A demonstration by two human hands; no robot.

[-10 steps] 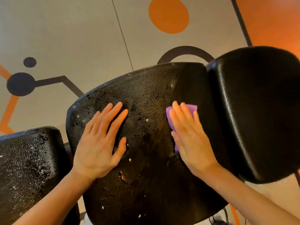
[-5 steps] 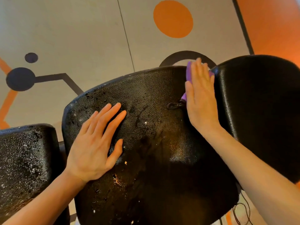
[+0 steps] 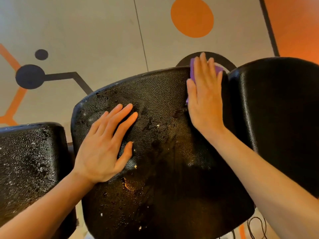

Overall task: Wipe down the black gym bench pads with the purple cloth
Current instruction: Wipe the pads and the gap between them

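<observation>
A wide black textured bench pad (image 3: 155,195) fills the middle of the head view, wet and speckled with droplets. My left hand (image 3: 105,147) lies flat on its left half, fingers straight and spread. My right hand (image 3: 205,95) presses the purple cloth (image 3: 192,71) flat against the pad's far right corner, fingers straight and reaching past the far edge. Only strips of the cloth show around my fingers. A second black pad (image 3: 279,121) sits to the right, a third wet pad (image 3: 29,163) to the left.
Below the pads lies a beige floor (image 3: 86,31) with an orange circle (image 3: 192,17), dark dots and lines, and an orange area (image 3: 296,23) at the far right. Black cables (image 3: 255,228) trail near the bottom right.
My right hand slid the purple cloth from the pad's middle right up to its far right corner. My left hand stayed flat in place.
</observation>
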